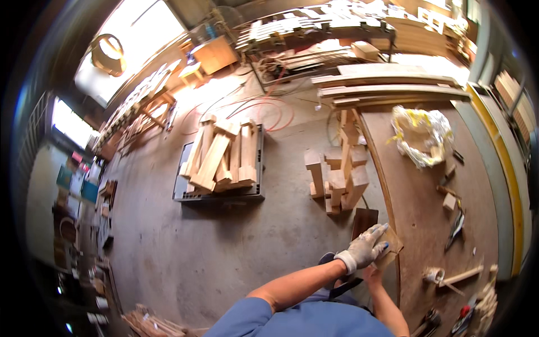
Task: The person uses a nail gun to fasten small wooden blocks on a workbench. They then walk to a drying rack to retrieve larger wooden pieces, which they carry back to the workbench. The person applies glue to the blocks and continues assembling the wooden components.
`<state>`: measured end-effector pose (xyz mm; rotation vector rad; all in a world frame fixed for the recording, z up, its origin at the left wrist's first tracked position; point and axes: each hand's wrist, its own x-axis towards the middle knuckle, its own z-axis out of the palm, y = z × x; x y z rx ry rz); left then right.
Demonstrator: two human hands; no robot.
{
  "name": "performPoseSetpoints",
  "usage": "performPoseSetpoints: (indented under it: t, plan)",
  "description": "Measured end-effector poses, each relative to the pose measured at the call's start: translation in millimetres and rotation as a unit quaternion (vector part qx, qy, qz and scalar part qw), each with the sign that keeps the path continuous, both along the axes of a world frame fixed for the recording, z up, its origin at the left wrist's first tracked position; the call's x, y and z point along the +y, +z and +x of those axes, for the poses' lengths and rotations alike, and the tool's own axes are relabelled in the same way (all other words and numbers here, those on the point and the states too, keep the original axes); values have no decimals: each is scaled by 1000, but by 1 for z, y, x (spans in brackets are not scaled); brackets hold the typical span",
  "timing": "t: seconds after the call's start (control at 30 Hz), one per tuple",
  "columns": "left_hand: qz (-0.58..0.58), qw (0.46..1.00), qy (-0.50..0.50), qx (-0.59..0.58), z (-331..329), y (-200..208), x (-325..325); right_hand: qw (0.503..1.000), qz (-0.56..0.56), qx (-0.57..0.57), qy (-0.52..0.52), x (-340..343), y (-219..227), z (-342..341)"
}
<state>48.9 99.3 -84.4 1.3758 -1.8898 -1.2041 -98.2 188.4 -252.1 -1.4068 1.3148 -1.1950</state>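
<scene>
- Head view, hands: the left hand (362, 250) has a pale glove on. Its fingers (376, 233) are out long, not curled up, & lie over a flat brown wood piece (396, 241), so this hand looks open.
- The right hand (371, 274) sits just under the left one. Most of it is hidden, so can't tell if it's gripping or not.
- Where the wood piece is: by the near left edge of the brown bench (418, 216), w/ one corner poking over the top.
- Main thing re: space: the wood piece lies to the right of the left hand & a bit up from the right hand. The left hand is nearer, right over it. Long way of the wood piece: can't tell, b/c the left hand covers part.
- A dark board (366, 218) is just past the left hand, on the bench's left side.
- Also past the hands, a stack of wood blocks (356, 182) stands beside the bench.
- On the bench, farther up: a crumpled plastic-lined bowl (403, 135), plus a small wood cube (450, 201).
- Well off to the left: a black tray (224, 198) w/ a pile of wood legs (212, 163).
</scene>
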Motion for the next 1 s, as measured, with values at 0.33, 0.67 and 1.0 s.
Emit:
performPoseSetpoints:
  t: [0.33, 0.67, 1.0]
  plan:
    - [40, 993, 109, -1, 24, 3, 56, 988, 63, -102, 93, -27, -96, 1]
    - [-22, 956, 262, 129, 147, -3, 129, 946, 23, 221, 235, -63, 1, 70]
    - [95, 885, 456, 7, 309, -50, 260, 876, 26, 163, 453, -7, 213, 362]
